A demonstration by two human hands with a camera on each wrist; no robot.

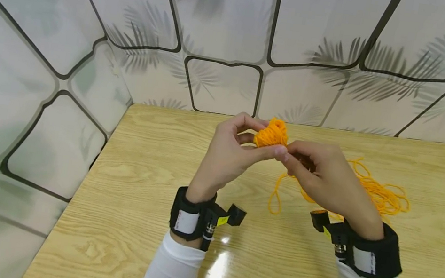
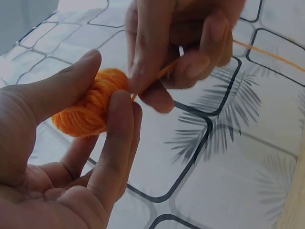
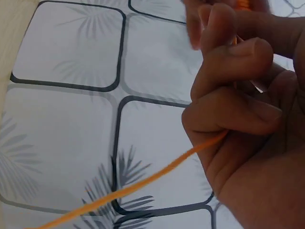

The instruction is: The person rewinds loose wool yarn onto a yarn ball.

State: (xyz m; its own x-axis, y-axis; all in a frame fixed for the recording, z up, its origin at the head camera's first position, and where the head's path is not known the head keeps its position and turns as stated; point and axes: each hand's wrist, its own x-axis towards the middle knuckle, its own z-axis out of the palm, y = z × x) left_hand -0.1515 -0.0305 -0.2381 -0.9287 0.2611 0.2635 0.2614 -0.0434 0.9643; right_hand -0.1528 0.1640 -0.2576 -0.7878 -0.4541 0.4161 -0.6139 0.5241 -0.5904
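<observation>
A small ball of orange yarn (image 1: pixel 272 134) is held above the table, between the thumb and fingers of my left hand (image 1: pixel 230 152). In the left wrist view the wound strands of the yarn ball (image 2: pixel 90 107) show between thumb and fingertips. My right hand (image 1: pixel 324 174) is close beside it, thumb and forefinger pinching the strand where it leaves the ball. The yarn strand (image 3: pixel 162 172) runs through the curled fingers of the right hand (image 3: pixel 238 105) and trails out below. In the right wrist view the ball is mostly hidden behind fingers.
A loose heap of orange yarn (image 1: pixel 385 196) lies on the wooden table (image 1: pixel 138 222) to the right, partly behind the right forearm. One loop of yarn (image 1: pixel 275 199) hangs below the hands. A patterned wall covering (image 1: pixel 221 86) rises at the table's back and left.
</observation>
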